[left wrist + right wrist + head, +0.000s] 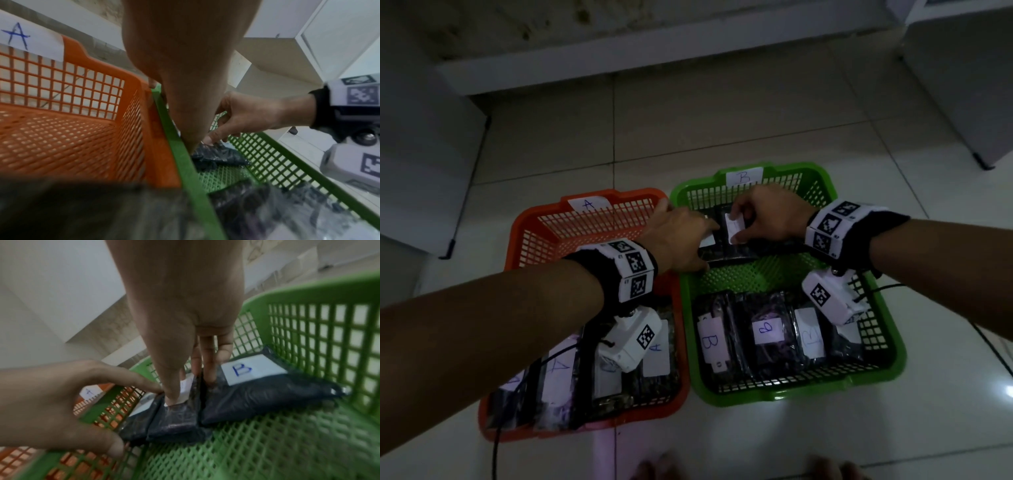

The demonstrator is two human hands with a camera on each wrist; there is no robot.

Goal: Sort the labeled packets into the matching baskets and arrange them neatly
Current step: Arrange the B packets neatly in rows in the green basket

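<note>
Two baskets: stood side by side, touching, on a pale tiled floor [688,130].
Green basket [887,346]: sat on the right; a paper tag marked B [743,177] was fixed to its far rim.
Orange basket [527,233]: sat on the left; a paper tag marked A [588,205] was fixed to its far rim.
Near row, green basket: dark packets with white B labels [767,330] lay side by side along the near wall.
Near row, orange basket: dark packets with white A labels [656,356] lay along the near wall, partly hidden by the left forearm.
Far row, green basket: three dark packets lay side by side near the far wall; the rightmost packet [273,391] showed a clear B label.
Middle packet [174,420]: lay in the far row of the green basket, between its two neighbours, under both hands.
Right hand [770,216]: fingers curled down onto the middle packet, thumb and fingertips pinching it at its white label.
Left hand [681,236]: reached across the shared rims into the green basket, fingers bent beside the middle packet; whether they gripped anything could not be told.
Wrist cameras [832,298]: white, with black-and-white markers, one hung under each wristband.
</note>
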